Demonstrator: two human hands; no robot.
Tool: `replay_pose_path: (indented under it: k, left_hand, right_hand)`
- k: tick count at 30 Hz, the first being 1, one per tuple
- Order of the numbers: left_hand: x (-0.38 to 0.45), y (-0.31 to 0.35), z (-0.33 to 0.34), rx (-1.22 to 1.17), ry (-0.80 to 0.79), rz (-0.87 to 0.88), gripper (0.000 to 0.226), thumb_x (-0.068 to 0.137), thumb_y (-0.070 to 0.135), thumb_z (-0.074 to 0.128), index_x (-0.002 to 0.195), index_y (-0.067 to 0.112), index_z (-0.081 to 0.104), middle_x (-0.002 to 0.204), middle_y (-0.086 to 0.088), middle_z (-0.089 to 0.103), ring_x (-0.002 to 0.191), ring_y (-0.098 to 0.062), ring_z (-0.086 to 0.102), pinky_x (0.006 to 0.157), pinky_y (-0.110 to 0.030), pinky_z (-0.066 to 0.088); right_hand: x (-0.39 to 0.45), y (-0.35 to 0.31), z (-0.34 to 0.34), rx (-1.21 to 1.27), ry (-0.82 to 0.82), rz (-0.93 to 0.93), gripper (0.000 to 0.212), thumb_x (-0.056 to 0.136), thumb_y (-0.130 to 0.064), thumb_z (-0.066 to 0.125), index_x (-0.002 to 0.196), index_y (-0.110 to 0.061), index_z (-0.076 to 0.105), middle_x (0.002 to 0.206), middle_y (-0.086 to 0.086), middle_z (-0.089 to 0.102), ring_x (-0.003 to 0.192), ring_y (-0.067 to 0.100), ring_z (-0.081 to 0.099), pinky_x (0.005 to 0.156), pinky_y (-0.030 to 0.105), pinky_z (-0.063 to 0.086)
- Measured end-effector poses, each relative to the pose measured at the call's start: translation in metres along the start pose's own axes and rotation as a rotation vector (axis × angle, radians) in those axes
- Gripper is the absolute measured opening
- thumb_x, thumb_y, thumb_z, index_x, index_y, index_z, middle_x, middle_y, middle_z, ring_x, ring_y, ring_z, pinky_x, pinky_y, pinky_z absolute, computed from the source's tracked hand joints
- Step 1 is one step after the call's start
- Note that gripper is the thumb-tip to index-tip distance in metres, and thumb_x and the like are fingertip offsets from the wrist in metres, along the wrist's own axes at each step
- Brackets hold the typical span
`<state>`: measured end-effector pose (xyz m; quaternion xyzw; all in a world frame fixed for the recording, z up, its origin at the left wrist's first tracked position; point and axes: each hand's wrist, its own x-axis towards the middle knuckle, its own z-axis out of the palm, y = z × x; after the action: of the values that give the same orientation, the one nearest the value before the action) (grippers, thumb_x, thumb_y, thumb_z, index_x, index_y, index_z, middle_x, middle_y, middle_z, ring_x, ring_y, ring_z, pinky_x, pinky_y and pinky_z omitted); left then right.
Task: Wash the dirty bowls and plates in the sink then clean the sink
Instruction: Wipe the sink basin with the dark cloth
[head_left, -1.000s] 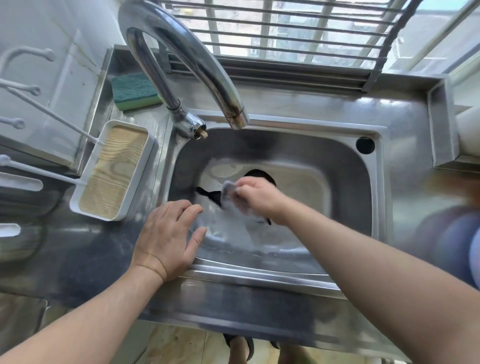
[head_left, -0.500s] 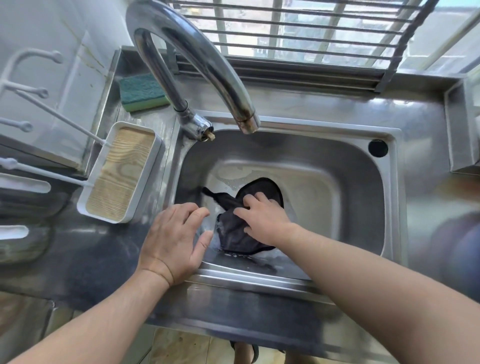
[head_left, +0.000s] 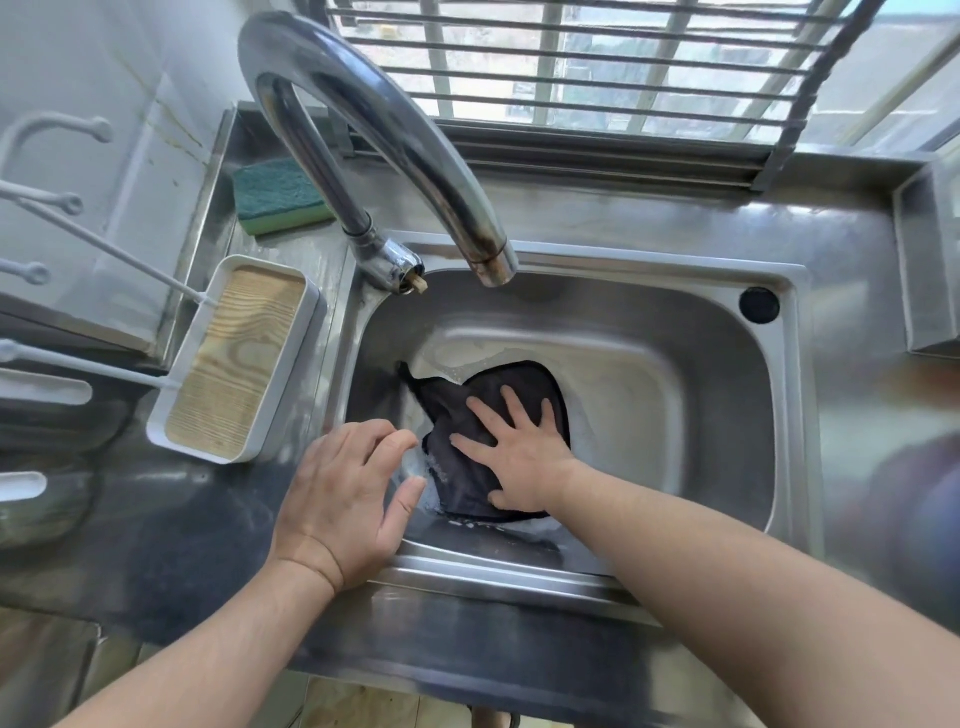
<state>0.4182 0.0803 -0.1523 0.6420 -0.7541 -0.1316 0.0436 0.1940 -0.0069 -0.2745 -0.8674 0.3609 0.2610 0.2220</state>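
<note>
The right hand (head_left: 519, 457) is pressing flat, fingers spread and straight, on a dark cloth (head_left: 457, 415) that is lying on the floor of the sink (head_left: 675, 332), toward its near left corner. The left hand (head_left: 348, 493) is resting on the near left rim of the sink, fingers relaxed and holding nothing, with its fingertips reaching just over the edge beside the cloth. No bowls or plates are showing in the basin, so the job appears to be at the sink-cleaning stage. The faucet (head_left: 384, 140) is arching over the far left of the basin, and no water is visibly running from it. A green sponge (head_left: 278, 195) is sitting on the counter (head_left: 623, 223) at the far left, and a white tray with a wooden insert (head_left: 239, 358) is lying left of the sink.

Suds are sitting around the cloth's near edge, so the steel there is probably slick. With only a flat palm on it, the cloth may be sliding or bunching under the push instead of scrubbing. The bracing hand could also be slipping off the wet rim. The far and right parts of the basin risk being missed.
</note>
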Motion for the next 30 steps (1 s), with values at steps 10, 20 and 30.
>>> replay_pose_path:
  k: [10, 20, 30]
  left_hand:
    - [0.001, 0.0, 0.001, 0.015, -0.021, -0.006, 0.042, 0.093, 0.046, 0.049, 0.121, 0.019, 0.065, 0.117, 0.003, 0.058, 0.104, -0.023, 0.056, 0.091, -0.043, 0.047]
    - [0.0, -0.001, 0.001, 0.021, -0.04, -0.02, 0.044, 0.093, 0.048, 0.048, 0.122, 0.02, 0.065, 0.118, 0.002, 0.06, 0.105, -0.025, 0.057, 0.092, -0.044, 0.047]
    - [0.001, -0.001, 0.001, 0.017, -0.026, -0.013, 0.043, 0.092, 0.048, 0.049, 0.12, 0.02, 0.066, 0.117, 0.003, 0.06, 0.103, -0.025, 0.058, 0.09, -0.042, 0.044]
  right_hand:
    - [0.023, 0.016, -0.026, -0.11, -0.037, -0.042, 0.1, 0.081, -0.058, 0.066, 0.159, -0.056, 0.004, 0.17, -0.005, -0.026, 0.153, 0.047, -0.024, 0.11, 0.085, -0.004]
    - [-0.015, 0.051, -0.032, 0.281, -0.14, 0.582, 0.1, 0.087, -0.074, 0.051, 0.161, -0.048, -0.011, 0.171, 0.002, -0.025, 0.15, 0.062, -0.002, 0.114, 0.076, 0.02]
    - [-0.05, 0.01, -0.002, 0.542, -0.232, 0.64, 0.094, 0.096, -0.059, 0.05, 0.166, -0.024, -0.002, 0.158, 0.027, 0.014, 0.125, 0.046, 0.055, 0.094, 0.045, 0.05]
